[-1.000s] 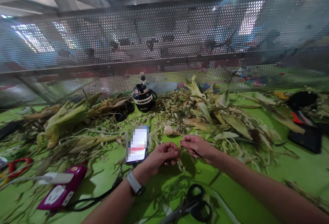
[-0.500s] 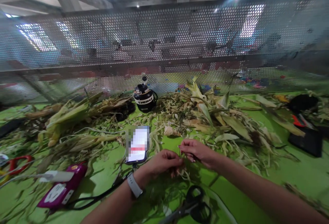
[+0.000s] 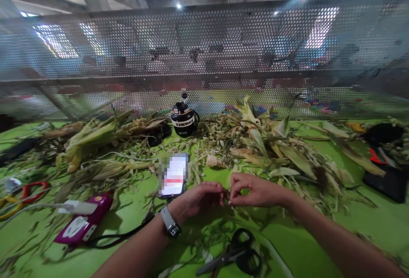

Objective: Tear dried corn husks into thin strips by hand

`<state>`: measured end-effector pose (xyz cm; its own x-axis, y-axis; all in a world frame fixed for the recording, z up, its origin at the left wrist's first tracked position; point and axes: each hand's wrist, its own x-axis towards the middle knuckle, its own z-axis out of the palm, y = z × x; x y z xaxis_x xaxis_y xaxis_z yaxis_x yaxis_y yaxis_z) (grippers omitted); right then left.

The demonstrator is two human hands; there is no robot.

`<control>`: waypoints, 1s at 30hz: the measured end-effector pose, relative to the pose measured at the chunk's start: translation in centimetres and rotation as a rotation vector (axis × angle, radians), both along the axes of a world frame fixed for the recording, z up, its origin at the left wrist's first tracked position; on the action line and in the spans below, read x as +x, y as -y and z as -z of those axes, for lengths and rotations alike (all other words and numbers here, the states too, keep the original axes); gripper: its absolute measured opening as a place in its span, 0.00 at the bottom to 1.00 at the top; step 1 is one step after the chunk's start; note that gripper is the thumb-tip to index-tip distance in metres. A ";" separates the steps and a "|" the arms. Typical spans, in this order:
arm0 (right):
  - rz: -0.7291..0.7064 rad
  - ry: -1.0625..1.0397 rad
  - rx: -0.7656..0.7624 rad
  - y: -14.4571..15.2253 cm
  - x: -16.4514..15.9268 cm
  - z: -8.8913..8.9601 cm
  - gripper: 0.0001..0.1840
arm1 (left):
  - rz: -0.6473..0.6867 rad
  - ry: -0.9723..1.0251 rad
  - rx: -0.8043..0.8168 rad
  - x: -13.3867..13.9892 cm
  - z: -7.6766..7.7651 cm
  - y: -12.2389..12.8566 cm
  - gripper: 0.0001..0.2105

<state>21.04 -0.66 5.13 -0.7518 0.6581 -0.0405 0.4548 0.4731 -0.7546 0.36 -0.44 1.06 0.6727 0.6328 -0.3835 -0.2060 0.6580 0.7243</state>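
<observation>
at the far left of the bright green table top point(image 3: 297, 248), red-handled scissors point(image 3: 30, 189) are seen among dry scraps, and behind them a heap of yellow-green corn husks point(image 3: 96, 135) is spread. nearer the front, a magenta rectangular power bank point(image 3: 83, 223) is laid flat, with a white plug point(image 3: 75, 207) resting at its far end and a black cable point(image 3: 128, 237) led from it toward the middle. a smartphone with a lit screen point(image 3: 173, 175) is laid just left of centre, and a black round jug with white lettering point(image 3: 184, 119) is stood upright behind it, close to the perforated metal screen point(image 3: 204, 56). the left hand point(image 3: 198, 199), a grey watch point(image 3: 170, 222) worn on its wrist, is held just above the table at centre, its fingertips pinched together on a thin pale strip of corn husk point(image 3: 227, 196). the right hand point(image 3: 255, 190) is met with it fingertip to fingertip, thumb and forefinger closed on the same strip, which is mostly hidden between the two hands. black-handled scissors point(image 3: 238, 256) are laid in front of the hands, untouched. to the right a larger pile of pale dried husks point(image 3: 275, 150) is heaped, and a black flat case point(image 3: 386, 182) is seen at the far right edge.
</observation>
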 end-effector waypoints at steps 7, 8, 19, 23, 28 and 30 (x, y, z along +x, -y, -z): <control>0.021 0.031 0.015 -0.1 0.2 0.0 0.13 | -0.069 0.054 -0.027 -0.1 0.3 -0.1 0.07; 0.024 0.033 0.018 -0.1 0.1 0.1 0.13 | -0.068 0.057 -0.027 -0.2 0.4 -0.1 0.07; 0.061 0.028 0.067 -0.3 0.0 0.9 0.15 | -0.125 0.094 -0.032 0.0 1.0 -0.2 0.06; 0.070 0.005 0.073 -0.4 0.3 0.5 0.14 | -0.120 0.059 0.011 -0.1 1.1 -0.5 0.08; 0.252 -0.061 0.093 -0.9 0.4 0.2 0.15 | -0.185 0.015 0.009 -0.3 1.3 -0.8 0.09; 0.291 -0.081 0.044 -1.1 0.4 0.3 0.15 | -0.213 -0.025 0.036 -0.2 1.5 -0.9 0.09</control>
<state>21.42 0.49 4.87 -0.5310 0.8461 0.0456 0.5149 0.3650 -0.7757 0.17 0.48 -0.46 0.5129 0.7731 -0.3731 -0.3192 0.5752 0.7531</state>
